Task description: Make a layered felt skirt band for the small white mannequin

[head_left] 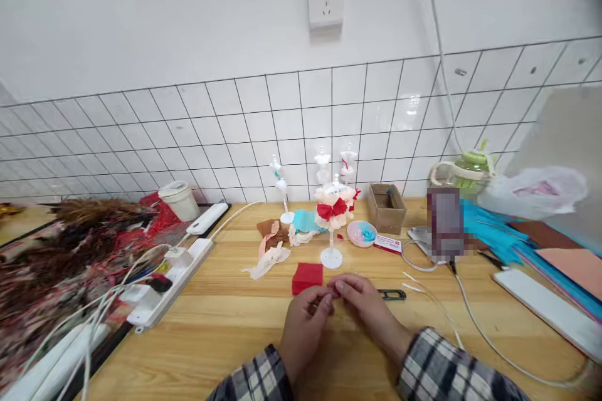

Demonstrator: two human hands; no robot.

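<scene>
Pinching a small red scrap (335, 293) between both sets of fingertips, left hand (305, 326) and right hand (364, 307) meeting, fingers curled nearly closed. Hovering low over the table (226, 326), just in front of red paper (307, 277), beside a black clip (392, 294).
</scene>
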